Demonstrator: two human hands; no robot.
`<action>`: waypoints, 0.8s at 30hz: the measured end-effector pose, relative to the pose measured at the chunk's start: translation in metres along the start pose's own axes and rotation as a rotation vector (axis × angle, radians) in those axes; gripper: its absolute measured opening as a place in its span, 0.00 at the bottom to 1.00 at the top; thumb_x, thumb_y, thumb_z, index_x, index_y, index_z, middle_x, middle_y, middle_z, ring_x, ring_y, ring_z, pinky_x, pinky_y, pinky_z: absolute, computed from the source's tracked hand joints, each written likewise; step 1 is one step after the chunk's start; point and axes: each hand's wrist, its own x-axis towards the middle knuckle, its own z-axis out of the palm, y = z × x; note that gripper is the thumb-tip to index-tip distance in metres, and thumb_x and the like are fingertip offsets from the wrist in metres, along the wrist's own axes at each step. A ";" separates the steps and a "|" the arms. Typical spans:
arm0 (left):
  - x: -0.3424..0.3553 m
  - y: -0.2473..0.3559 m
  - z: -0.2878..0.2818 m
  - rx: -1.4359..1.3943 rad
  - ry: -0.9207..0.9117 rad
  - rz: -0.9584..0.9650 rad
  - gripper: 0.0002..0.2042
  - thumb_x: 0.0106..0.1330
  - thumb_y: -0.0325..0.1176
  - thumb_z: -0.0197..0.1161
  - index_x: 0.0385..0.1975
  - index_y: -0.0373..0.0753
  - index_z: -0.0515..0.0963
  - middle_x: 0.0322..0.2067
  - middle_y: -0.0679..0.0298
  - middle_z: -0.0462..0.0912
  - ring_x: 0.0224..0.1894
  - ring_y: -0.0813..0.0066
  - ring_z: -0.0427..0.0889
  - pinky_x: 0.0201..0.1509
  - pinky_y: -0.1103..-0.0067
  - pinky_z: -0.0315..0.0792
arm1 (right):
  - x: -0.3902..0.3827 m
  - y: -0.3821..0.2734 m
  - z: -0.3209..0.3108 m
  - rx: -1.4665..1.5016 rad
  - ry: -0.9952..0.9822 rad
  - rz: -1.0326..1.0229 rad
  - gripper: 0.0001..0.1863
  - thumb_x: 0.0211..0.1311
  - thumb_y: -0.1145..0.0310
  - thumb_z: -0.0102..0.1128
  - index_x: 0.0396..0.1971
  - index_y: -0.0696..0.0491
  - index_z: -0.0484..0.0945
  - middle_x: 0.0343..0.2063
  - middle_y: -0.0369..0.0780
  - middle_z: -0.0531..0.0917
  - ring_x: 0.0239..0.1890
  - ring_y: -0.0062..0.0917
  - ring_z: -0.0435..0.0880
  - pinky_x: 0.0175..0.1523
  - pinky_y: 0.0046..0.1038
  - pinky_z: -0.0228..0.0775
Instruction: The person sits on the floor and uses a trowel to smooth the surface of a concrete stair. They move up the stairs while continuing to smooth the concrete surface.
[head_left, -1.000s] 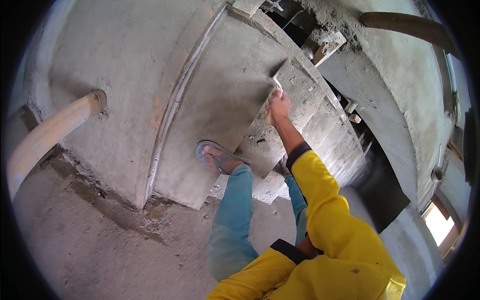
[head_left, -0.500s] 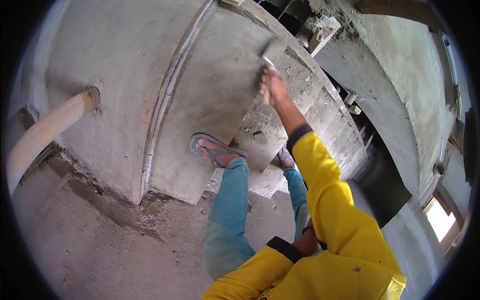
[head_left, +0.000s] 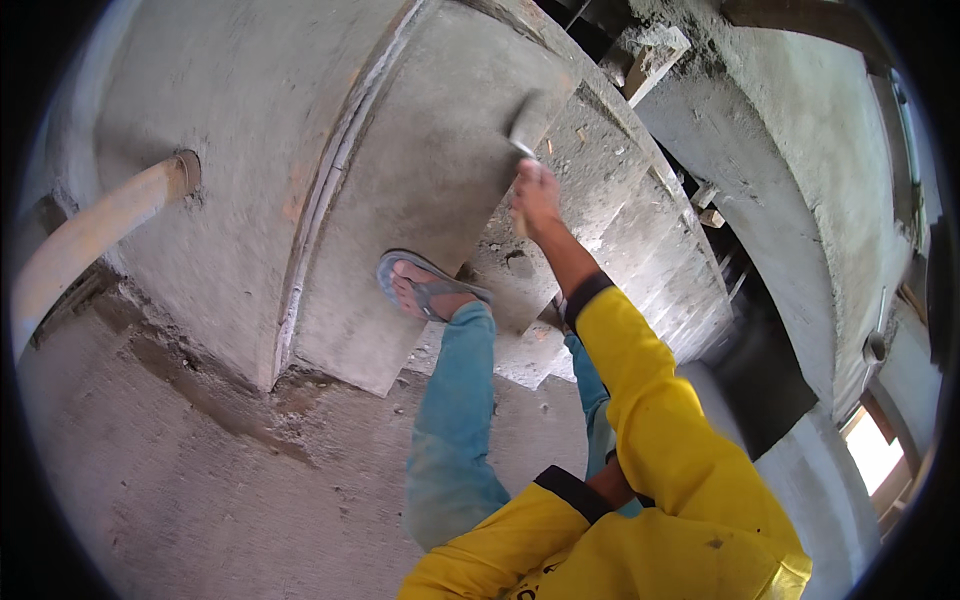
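Note:
My right hand (head_left: 537, 195) is closed around the wooden handle of a trowel (head_left: 523, 122). Its metal blade, blurred by motion, is at the grey cement surface of a stair step (head_left: 440, 130), close to the step's edge. Of my left arm, the yellow sleeve (head_left: 510, 540) and a bit of bare wrist show; the hand itself is hidden behind my right sleeve. My left foot, in a grey sandal (head_left: 432, 287), stands on the same step.
Lower steps (head_left: 620, 250) with crumbs of mortar descend to the right. A pale pipe (head_left: 100, 245) sticks out of the surface at left. A raised strip (head_left: 330, 190) divides the cement. A dark gap (head_left: 765, 380) opens beyond the stairs, near a wooden block (head_left: 655, 65).
My right hand and the trowel have moved slightly left and nearer to me, and the blade has turned. The left arm stays almost where it was.

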 end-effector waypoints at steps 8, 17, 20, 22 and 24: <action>0.006 0.003 0.001 0.000 -0.001 0.028 0.21 0.75 0.47 0.48 0.62 0.48 0.76 0.63 0.63 0.75 0.65 0.61 0.72 0.65 0.49 0.60 | 0.015 -0.020 0.022 -0.277 -0.130 -0.313 0.13 0.75 0.54 0.56 0.42 0.48 0.72 0.23 0.33 0.73 0.16 0.17 0.68 0.17 0.23 0.64; 0.016 0.009 0.001 -0.032 0.013 0.011 0.21 0.75 0.48 0.48 0.62 0.49 0.76 0.64 0.64 0.75 0.66 0.62 0.71 0.66 0.49 0.60 | 0.008 -0.036 -0.012 -0.060 0.036 -0.069 0.13 0.75 0.54 0.55 0.42 0.49 0.72 0.23 0.32 0.72 0.16 0.17 0.69 0.18 0.23 0.66; 0.008 0.011 0.002 -0.032 -0.003 -0.010 0.21 0.75 0.48 0.48 0.63 0.49 0.76 0.65 0.64 0.74 0.66 0.62 0.71 0.66 0.49 0.60 | -0.007 -0.042 0.018 -0.176 0.001 -0.132 0.14 0.75 0.53 0.56 0.41 0.49 0.71 0.22 0.32 0.72 0.16 0.17 0.69 0.18 0.23 0.66; 0.004 0.008 0.005 -0.028 -0.003 -0.007 0.21 0.75 0.48 0.48 0.63 0.49 0.76 0.65 0.64 0.74 0.67 0.62 0.71 0.66 0.49 0.60 | -0.003 -0.064 0.065 -0.247 -0.190 -0.181 0.15 0.75 0.53 0.56 0.40 0.49 0.71 0.22 0.32 0.72 0.16 0.17 0.70 0.18 0.23 0.66; 0.010 0.009 0.008 -0.026 -0.015 0.027 0.21 0.75 0.48 0.48 0.63 0.49 0.76 0.65 0.64 0.74 0.67 0.62 0.71 0.66 0.49 0.60 | 0.032 -0.086 0.096 -0.238 -0.284 -0.119 0.15 0.75 0.52 0.56 0.39 0.50 0.72 0.23 0.32 0.73 0.18 0.18 0.71 0.20 0.25 0.68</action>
